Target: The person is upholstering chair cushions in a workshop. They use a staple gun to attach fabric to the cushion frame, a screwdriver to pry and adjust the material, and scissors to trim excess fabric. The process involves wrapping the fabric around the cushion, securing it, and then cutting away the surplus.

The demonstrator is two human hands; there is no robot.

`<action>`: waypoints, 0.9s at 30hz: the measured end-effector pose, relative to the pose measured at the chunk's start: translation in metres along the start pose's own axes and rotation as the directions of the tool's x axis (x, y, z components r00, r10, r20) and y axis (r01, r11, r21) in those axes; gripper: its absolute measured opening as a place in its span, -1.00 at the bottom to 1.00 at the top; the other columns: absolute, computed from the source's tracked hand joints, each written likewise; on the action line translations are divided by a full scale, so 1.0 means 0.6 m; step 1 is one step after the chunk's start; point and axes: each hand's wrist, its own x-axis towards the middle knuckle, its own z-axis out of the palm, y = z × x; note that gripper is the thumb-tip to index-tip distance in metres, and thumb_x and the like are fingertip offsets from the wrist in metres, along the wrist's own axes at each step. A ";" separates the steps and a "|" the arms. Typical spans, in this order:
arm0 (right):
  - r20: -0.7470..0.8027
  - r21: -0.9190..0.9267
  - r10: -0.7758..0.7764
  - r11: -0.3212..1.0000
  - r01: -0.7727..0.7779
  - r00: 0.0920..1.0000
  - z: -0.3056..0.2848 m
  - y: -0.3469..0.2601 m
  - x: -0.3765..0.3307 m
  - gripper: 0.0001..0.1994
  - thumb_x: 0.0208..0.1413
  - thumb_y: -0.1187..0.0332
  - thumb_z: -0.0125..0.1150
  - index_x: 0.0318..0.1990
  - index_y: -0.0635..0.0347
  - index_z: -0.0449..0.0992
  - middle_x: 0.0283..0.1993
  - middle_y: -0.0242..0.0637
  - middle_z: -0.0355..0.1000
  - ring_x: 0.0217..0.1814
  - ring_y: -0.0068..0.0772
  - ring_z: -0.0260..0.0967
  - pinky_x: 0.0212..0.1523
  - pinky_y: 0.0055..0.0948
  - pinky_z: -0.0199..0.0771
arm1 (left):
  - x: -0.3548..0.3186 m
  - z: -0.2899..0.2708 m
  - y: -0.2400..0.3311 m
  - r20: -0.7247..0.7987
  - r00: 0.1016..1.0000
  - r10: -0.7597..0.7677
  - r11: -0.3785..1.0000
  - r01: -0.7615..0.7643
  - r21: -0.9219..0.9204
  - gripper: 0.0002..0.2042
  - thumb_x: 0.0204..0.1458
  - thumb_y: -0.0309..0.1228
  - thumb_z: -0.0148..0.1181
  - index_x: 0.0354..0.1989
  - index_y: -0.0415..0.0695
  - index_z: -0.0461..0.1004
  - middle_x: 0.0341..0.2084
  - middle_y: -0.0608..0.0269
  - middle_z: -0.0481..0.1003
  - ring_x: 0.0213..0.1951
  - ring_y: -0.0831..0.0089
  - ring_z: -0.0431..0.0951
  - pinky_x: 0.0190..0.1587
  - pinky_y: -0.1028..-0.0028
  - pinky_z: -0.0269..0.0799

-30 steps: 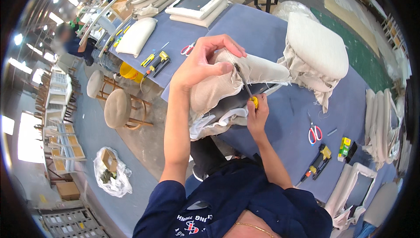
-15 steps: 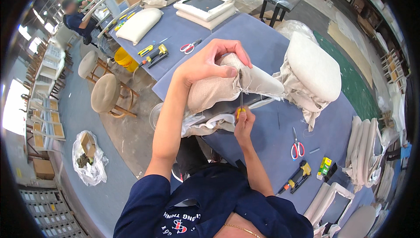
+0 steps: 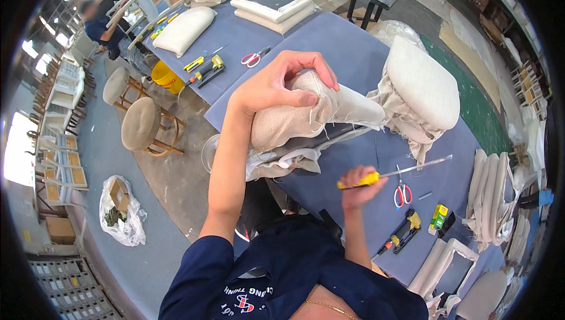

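Note:
My left hand (image 3: 288, 87) is closed over the top corner of a beige fabric-covered seat cushion (image 3: 282, 126), thumb on the near side and fingers over the far side. The cushion stands tilted on its edge, with frayed cloth along its lower border and its dark underside partly showing. Apart from it, to the right, my right hand (image 3: 360, 189) grips a screwdriver (image 3: 415, 167) by its yellow and black handle. The long metal shaft points right, over a pair of red-and-white scissors (image 3: 402, 193) on the blue table (image 3: 329, 43).
Another beige cushion (image 3: 421, 85) with loose cloth lies at the right. A yellow-black staple gun (image 3: 403, 232) and a green-yellow box (image 3: 438, 219) sit near the front right. Stacked cushion frames (image 3: 273, 11) stand at the far side. Round stools (image 3: 141, 125) and a yellow bucket (image 3: 168, 77) are left.
My right hand has drawn the screwdriver away from the cushion's gathered cloth and swung it right, its shaft now pointing right. My left hand stays on the cushion corner.

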 end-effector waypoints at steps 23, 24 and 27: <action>0.962 -0.240 -0.228 -0.450 0.860 0.149 0.289 -0.081 0.121 -0.55 -0.15 0.55 0.41 -0.01 0.01 0.62 0.01 -0.27 0.40 0.04 -0.15 0.42 0.01 -0.14 0.49 | 0.029 0.000 -0.022 0.084 0.995 0.050 0.978 -0.032 -0.204 -0.88 0.17 -0.45 0.30 -0.28 -0.26 0.63 -0.22 0.10 0.67 -0.07 0.37 0.62 0.10 0.36 0.45; 0.964 -0.232 -0.229 -0.458 0.858 0.139 0.289 -0.082 0.126 -0.56 -0.15 0.55 0.41 -0.03 0.01 0.62 0.01 -0.27 0.40 0.01 -0.15 0.43 -0.01 -0.15 0.51 | 0.032 -0.002 -0.024 0.077 0.996 0.045 0.979 -0.029 -0.202 -0.87 0.18 -0.43 0.29 -0.29 -0.26 0.63 -0.23 0.07 0.67 -0.02 0.29 0.61 0.16 0.27 0.43; 0.959 -0.221 -0.263 -0.439 0.871 0.111 0.286 -0.091 0.147 -0.65 -0.10 0.55 0.42 -0.09 0.06 0.63 -0.07 -0.26 0.44 -0.09 -0.17 0.46 -0.10 -0.18 0.55 | 0.047 0.004 -0.028 0.062 0.997 0.036 0.970 -0.020 -0.242 -0.87 0.18 -0.44 0.29 -0.28 -0.26 0.64 -0.23 0.13 0.67 -0.09 0.41 0.61 0.07 0.38 0.45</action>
